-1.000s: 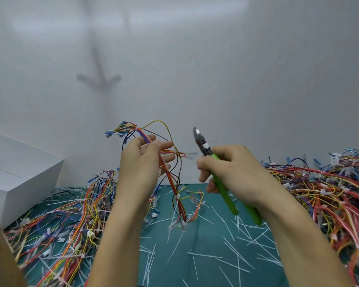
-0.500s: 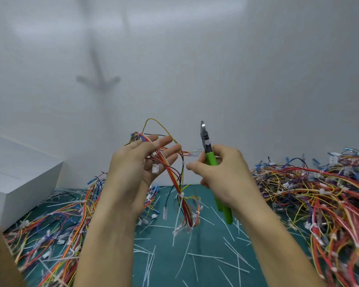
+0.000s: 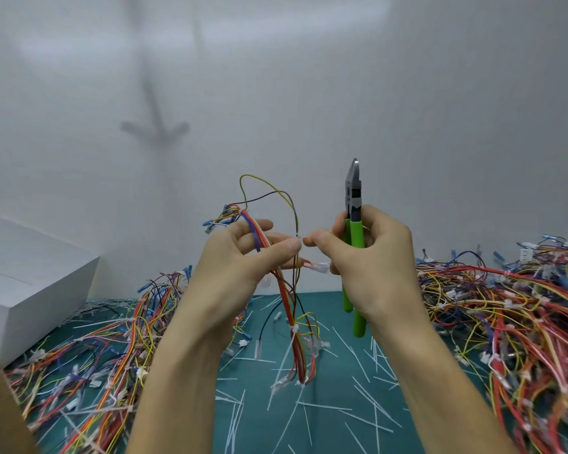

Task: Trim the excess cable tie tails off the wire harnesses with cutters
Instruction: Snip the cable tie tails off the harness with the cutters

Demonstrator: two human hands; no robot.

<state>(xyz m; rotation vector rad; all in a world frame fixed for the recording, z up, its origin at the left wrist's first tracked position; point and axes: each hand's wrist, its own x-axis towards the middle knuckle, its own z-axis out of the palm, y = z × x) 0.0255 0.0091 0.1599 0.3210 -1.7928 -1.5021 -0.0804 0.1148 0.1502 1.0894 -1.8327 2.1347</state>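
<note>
The left hand [image 3: 243, 257] is gripping a wire harness [image 3: 291, 309] in mid-air over the middle of the mat, its fingers curling round the thin, glossy strands of red, orange, yellow, purple and black while the thumb is stretching right along them. The harness is fanning out above the hand into blue-tipped ends and one tall yellow and dark loop, and is hanging below as a slim bundle, cinched by small white ties whose pale tails are sticking out near the bottom. The right hand [image 3: 374, 267] is clasping the cutters [image 3: 353, 198], fingers wrapping the smooth bright-green handles, and its thumb tip is nearly meeting the left thumb at a tiny white tie on the dark wire; whether it is touching that tie cannot be told. The grey metal jaws are pointing straight up, pressed together. A clear plastic connector [image 3: 318, 267] is poking out just below the two thumbs, against the right fingers. Underneath, a matte teal mat [image 3: 309, 427] is lying littered with thin white cut tails [image 3: 358, 417]. A tangled heap of harnesses [image 3: 522, 306] is crowding the right side, and another heap [image 3: 95, 348] is spreading across the left. A plain white box [image 3: 30, 283] is sitting at the far left, and both forearms are hiding part of the mat.
</note>
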